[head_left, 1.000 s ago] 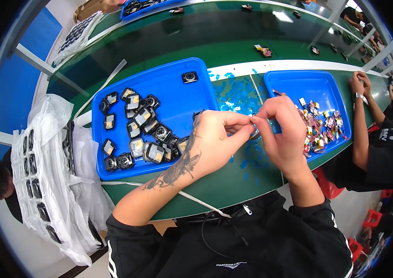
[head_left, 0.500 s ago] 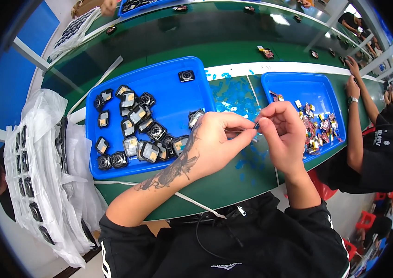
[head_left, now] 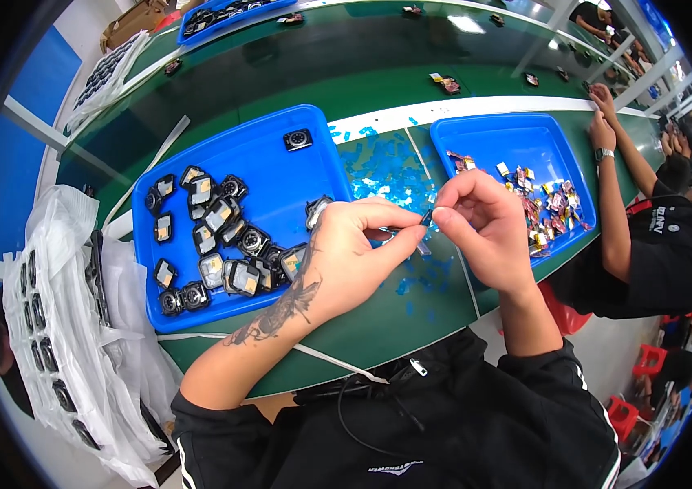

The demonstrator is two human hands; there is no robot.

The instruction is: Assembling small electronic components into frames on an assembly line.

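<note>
My left hand (head_left: 370, 243) and my right hand (head_left: 484, 228) meet over the green table, thumbs and forefingers pinched together. Between the fingertips is a tiny dark piece (head_left: 427, 218), too small to name. A small clear strip (head_left: 423, 248) shows just below my left thumb. To the left, a blue tray (head_left: 277, 183) holds several black square watch cases (head_left: 221, 213), some with round sensor backs facing up. One watch case (head_left: 317, 212) lies partly hidden behind my left hand. Right of my right hand is a blue tray (head_left: 464, 134) of small yellow, white and pink parts (head_left: 554, 208).
Bits of blue film (head_left: 395, 167) litter the table between the trays. Beyond a white rail, a green conveyor (head_left: 338, 65) carries small parts. Watch pieces in white plastic sheeting (head_left: 61, 326) stand at far left. A co-worker's arm (head_left: 615, 196) reaches in at right.
The view has shifted, so the trays sit further left in the picture. My hands are still pinched together, and the clear strip now shows more plainly below my left thumb.
</note>
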